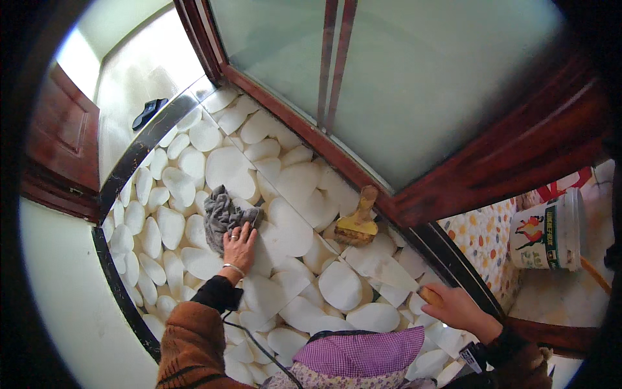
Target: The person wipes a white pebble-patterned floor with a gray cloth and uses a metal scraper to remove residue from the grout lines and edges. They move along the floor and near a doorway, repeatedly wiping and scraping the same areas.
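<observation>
My left hand (240, 249) lies on the near edge of a crumpled grey cloth (224, 216), holding it against the floor. Its fingers are slightly apart, and their tips rest on the fabric. Held in my right hand (459, 311) is the wooden handle (431, 295) of a scraper, probably a putty knife. The scraper's pale flat blade (396, 274) points up and left, low over the floor; I cannot tell whether it touches. A wide brush (357, 226) with a yellow ferrule and worn handle lies beyond the scraper, its handle against the door frame.
The tiled floor (340, 287) has a white pebble print. A dark wood frame (291, 116) with frosted glass runs along the far right. Past a black threshold (457, 267) a white plastic bucket (546, 233) lies on its side. A black slipper (148, 113) is beyond the left-hand black border.
</observation>
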Tool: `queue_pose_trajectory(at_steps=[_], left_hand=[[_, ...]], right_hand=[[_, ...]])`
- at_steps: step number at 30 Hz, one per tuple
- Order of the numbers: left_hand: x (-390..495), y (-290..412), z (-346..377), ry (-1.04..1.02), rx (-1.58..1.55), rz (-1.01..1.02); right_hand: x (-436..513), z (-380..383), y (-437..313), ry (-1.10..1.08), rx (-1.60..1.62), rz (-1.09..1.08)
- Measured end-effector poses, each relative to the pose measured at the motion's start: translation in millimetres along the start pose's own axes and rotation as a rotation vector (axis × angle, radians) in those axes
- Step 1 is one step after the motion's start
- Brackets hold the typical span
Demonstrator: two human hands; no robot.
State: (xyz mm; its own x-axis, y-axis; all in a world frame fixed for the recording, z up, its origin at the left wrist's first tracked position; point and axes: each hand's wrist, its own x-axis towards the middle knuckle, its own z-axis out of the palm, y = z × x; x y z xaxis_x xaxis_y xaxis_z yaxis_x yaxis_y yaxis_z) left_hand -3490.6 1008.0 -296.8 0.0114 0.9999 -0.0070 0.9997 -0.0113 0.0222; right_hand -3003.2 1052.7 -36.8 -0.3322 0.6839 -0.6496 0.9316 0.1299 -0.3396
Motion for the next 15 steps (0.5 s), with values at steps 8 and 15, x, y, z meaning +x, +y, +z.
queue_pose_trajectory(at_steps=[8, 15], left_hand=[[135.1, 98.3, 11.5, 0.069, -0.369, 0.288], [196.1, 137.7, 8.8, -0.065, -0.104, 0.339]], right_hand=[[1.9, -27.5, -43.6, -0.224, -0.115, -0.107], [-1.2, -50.3, -85.0, -0.100, -0.158, -0.282]])
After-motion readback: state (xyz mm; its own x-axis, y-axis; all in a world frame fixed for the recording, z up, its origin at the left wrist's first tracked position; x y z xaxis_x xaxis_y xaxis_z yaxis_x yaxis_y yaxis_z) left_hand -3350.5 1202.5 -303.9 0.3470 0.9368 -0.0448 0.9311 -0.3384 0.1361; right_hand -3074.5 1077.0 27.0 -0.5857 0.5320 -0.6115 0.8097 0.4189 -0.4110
